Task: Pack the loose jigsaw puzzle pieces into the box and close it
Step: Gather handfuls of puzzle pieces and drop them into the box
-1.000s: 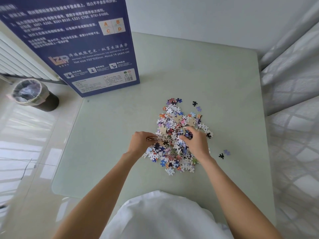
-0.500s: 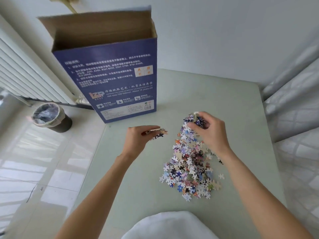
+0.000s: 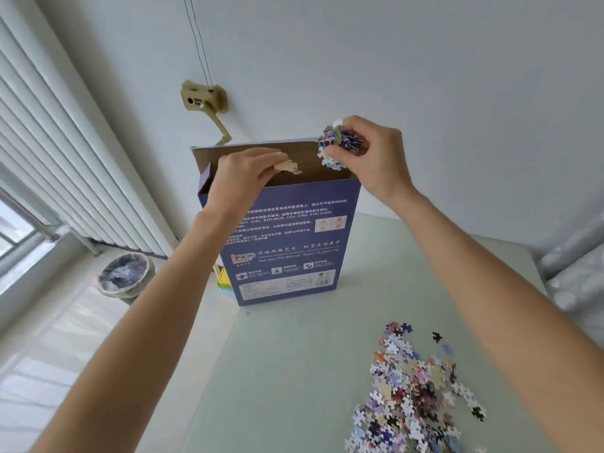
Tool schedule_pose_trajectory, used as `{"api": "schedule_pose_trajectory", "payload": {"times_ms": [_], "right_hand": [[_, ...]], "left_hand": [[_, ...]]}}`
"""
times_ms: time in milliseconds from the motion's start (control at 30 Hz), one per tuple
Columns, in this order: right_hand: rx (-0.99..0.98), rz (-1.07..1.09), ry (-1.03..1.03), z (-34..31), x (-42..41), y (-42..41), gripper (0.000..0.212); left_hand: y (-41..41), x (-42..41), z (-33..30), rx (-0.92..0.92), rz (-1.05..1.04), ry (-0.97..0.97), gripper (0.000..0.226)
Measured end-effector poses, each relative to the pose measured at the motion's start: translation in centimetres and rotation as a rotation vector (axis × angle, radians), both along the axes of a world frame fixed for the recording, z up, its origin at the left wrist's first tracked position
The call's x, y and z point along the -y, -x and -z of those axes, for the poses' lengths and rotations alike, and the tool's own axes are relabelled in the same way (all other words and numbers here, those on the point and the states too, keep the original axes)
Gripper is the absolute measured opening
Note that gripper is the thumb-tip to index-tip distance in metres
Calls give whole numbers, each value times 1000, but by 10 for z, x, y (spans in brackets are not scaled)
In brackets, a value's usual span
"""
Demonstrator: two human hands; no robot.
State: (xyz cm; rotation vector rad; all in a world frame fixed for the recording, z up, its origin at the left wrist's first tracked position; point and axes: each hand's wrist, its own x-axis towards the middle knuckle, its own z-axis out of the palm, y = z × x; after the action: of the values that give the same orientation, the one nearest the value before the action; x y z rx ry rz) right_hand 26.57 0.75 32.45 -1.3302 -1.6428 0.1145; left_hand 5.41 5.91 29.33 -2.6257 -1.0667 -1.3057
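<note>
Tall blue box [image 3: 287,243] upright at bench [image 3: 294,371] far edge, top open, left hand [image 3: 243,178] pinching few pieces [image 3: 287,166] over opening, right hand [image 3: 372,155] gripping handful [image 3: 336,145] beside it, loose pile [image 3: 411,397] near right, bin [image 3: 125,276] on floor left, bare bench between box and pile

A pale green table [image 3: 294,371] stands against a plain white wall [image 3: 425,76]. On that wall, above the table's far edge, a tan fitting [image 3: 204,99] hangs from two thin cords. Left of the table runs a white ribbed radiator [image 3: 65,165], with a lined bin [image 3: 125,276] on the glossy tiled floor [image 3: 49,354] below it. Right of the table hangs a pale curtain [image 3: 575,273].
</note>
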Motion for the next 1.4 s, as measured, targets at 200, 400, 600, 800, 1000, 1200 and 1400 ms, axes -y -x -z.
{"api": "schedule_pose_trajectory", "payload": {"times_ms": [200,400,600,800,1000,1200,1400], "right_hand": [[211,-94,25,17,-19,11,20],[371,-181,83,19,-29,24,25],[467,-240,242,23,-39,32,25],[508,-235,380,24,-43,30,18],[471,-213,322,25,-38,34,24],[351,-117,83,35,-19,39,18],[397,48,-122,78,62,26,21]], "left_hand": [[6,-10,-4,-231,-106,227,21],[13,-16,-10,-258,-125,424,22],[16,-10,-8,-195,-86,473,19],[14,-8,-3,-185,-24,481,22],[13,-5,4,-174,27,433,22],[12,7,9,-125,-20,199,18],[11,57,49,13,47,-146,13]]}}
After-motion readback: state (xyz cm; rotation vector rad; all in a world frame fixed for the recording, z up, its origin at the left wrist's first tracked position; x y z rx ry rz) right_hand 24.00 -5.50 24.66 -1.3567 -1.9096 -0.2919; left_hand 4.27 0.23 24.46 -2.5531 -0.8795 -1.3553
